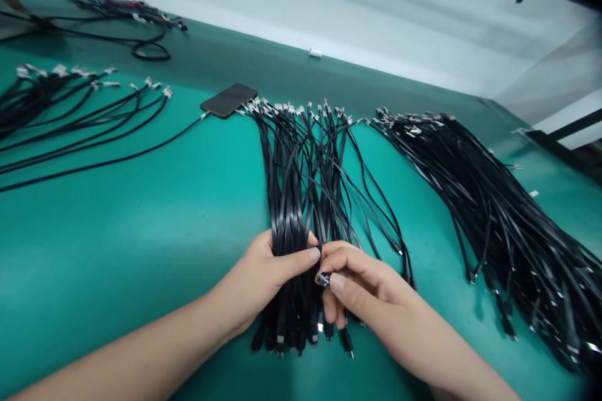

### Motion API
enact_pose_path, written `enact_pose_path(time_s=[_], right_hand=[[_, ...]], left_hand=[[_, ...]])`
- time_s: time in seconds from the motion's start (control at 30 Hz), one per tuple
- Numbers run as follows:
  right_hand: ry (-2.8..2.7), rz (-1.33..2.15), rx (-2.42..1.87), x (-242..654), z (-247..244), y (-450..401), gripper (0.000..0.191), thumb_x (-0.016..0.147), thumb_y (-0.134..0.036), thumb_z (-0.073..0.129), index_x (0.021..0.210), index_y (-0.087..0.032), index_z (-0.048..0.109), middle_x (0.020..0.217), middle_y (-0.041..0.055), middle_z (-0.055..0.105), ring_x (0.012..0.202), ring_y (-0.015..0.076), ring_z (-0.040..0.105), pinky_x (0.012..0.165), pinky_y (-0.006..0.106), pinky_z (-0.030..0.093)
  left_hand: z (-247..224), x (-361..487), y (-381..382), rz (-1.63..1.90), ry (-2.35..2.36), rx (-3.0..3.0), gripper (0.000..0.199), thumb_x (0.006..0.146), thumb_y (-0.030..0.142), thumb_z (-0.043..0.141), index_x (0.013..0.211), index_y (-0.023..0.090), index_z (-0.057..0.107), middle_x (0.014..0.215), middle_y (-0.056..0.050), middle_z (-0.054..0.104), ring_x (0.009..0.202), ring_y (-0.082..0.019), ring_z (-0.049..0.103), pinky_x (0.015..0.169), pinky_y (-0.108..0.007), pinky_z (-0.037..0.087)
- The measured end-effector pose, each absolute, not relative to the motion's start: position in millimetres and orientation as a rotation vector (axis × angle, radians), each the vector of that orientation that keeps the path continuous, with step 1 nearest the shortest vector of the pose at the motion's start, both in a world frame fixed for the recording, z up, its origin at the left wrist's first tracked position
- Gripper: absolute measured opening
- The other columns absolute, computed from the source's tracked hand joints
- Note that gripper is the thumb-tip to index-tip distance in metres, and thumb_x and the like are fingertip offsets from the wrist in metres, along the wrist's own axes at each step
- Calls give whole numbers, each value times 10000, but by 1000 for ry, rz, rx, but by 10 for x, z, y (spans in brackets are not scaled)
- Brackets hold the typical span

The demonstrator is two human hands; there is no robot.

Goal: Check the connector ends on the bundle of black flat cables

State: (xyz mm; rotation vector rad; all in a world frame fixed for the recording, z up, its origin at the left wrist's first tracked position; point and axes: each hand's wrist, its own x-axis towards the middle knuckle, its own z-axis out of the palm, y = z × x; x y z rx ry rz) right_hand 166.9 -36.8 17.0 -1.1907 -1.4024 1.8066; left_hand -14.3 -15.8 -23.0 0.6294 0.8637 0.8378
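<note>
A bundle of flat black cables (296, 200) lies lengthwise on the green mat, its metal-tipped ends fanning out at the far side. My left hand (263, 279) is closed around the bundle near its lower end, with the thumb across the top. My right hand (360, 288) sits beside it, and its thumb and fingers pinch a small black-and-metal cable connector (323, 278). More plugs stick out below the hands, toward me.
A green mat (117, 244) covers the bench. A larger pile of black cables (489, 213) lies to the right, and a looser group (79, 113) to the left. A black smartphone (228, 100) lies face down at the far side. Tangled cables (122, 12) lie at the far left, before a white wall (329, 0).
</note>
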Motion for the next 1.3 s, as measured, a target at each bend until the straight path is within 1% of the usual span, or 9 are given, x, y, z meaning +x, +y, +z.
enact_pose_path(time_s=[0.13, 0.27, 0.37, 0.57, 0.67, 0.8, 0.93, 1.13, 1.3], right_hand=[[-1455, 1637, -1256, 1666, 173, -317, 184, 984, -368, 577, 912, -205, 624, 727, -22, 565, 629, 113, 579, 621, 252, 514], [-1496, 1167, -1301, 1720, 146, -249, 132, 967, -286, 573, 888, -214, 651, 863, 16, 603, 657, 119, 626, 630, 269, 546], [-1517, 991, -1256, 1722, 115, -224, 99, 953, -228, 580, 924, -218, 674, 960, 29, 607, 665, 108, 636, 655, 274, 562], [-1507, 954, -1193, 1679, 61, -207, 96, 945, -197, 602, 949, -222, 695, 1035, 31, 616, 734, 101, 657, 695, 257, 578], [-1551, 1089, -1201, 1692, 63, -219, 99, 957, -227, 606, 984, -232, 702, 1080, 40, 674, 755, 110, 673, 723, 268, 584], [-1626, 1240, -1235, 1694, 96, -230, 124, 965, -234, 602, 1000, -233, 721, 952, 27, 741, 791, 145, 702, 728, 286, 587], [-1547, 1184, -1239, 1682, 117, -209, 104, 950, -217, 607, 971, -208, 709, 888, 21, 755, 736, 127, 700, 681, 247, 587], [-1556, 1138, -1224, 1667, 114, -210, 94, 957, -227, 608, 980, -211, 698, 1038, 53, 745, 784, 138, 705, 745, 286, 599], [-1576, 1164, -1191, 1660, 103, -237, 83, 977, -228, 592, 987, -214, 674, 1016, 49, 729, 835, 144, 716, 769, 279, 594]], left_hand=[[-221, -131, -160, 821, 867, 619, 183, 824, 293, 774, 877, 179, 641, 748, 37, 676, 724, -107, 640, 734, -243, 498], [-251, -146, -124, 739, 891, 735, 232, 758, 269, 824, 885, 177, 654, 866, -11, 732, 834, -148, 673, 834, -303, 507], [-285, -168, -82, 663, 882, 849, 256, 685, 218, 856, 848, 183, 662, 890, -10, 718, 845, -156, 650, 810, -307, 493], [-285, -170, -60, 591, 870, 909, 223, 697, 221, 827, 790, 183, 628, 802, 12, 660, 768, -161, 615, 750, -324, 467], [-264, -159, -56, 628, 880, 935, 210, 709, 214, 817, 785, 182, 623, 772, 27, 646, 735, -139, 585, 724, -297, 448], [-247, -159, -52, 660, 887, 953, 230, 682, 176, 833, 770, 180, 620, 714, 60, 594, 697, -110, 536, 690, -256, 425], [-246, -176, -76, 619, 918, 969, 228, 713, 219, 819, 797, 185, 610, 750, 47, 603, 722, -127, 549, 701, -271, 436], [-223, -174, -82, 613, 980, 983, 230, 722, 235, 807, 755, 190, 584, 700, 43, 599, 686, -140, 570, 674, -280, 457], [-199, -144, -77, 627, 966, 889, 271, 667, 171, 837, 723, 186, 572, 659, 55, 604, 625, -130, 609, 638, -272, 505]])
